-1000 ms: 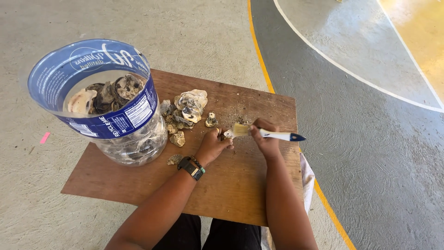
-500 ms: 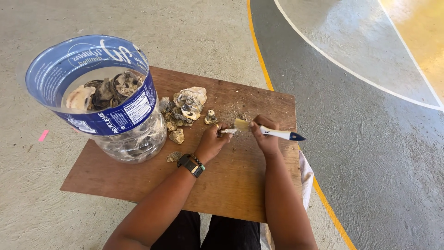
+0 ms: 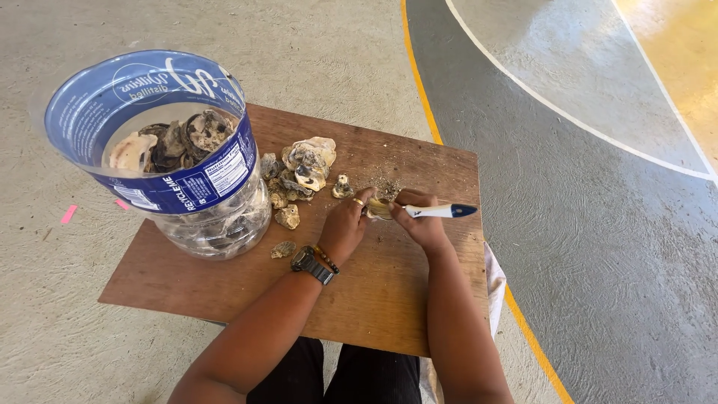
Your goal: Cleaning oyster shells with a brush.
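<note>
- Small pale oyster shell (image 3: 378, 209) sat on the wooden board (image 3: 389, 292), pinched between both hands near the board's far edge.
- Left hand (image 3: 345, 224) clamped the shell from the left side.
- Right hand (image 3: 419, 221) gripped a white-and-blue-handled knife (image 3: 441, 211), blade end at the shell.
- Heap of shells (image 3: 299, 176) lay just left.
- Cut-open clear plastic jug (image 3: 176, 161) with a blue label held more shells.

On the wooden board (image 3: 224, 288), the left hand (image 3: 345, 227) presses a small shell (image 3: 378, 209) down near the far edge, while the right hand (image 3: 420, 221) grips a white-handled knife (image 3: 440, 212) against it. A shell pile (image 3: 299, 173) lies just left; a cut-open plastic jug (image 3: 176, 161) fills the far left corner
</note>
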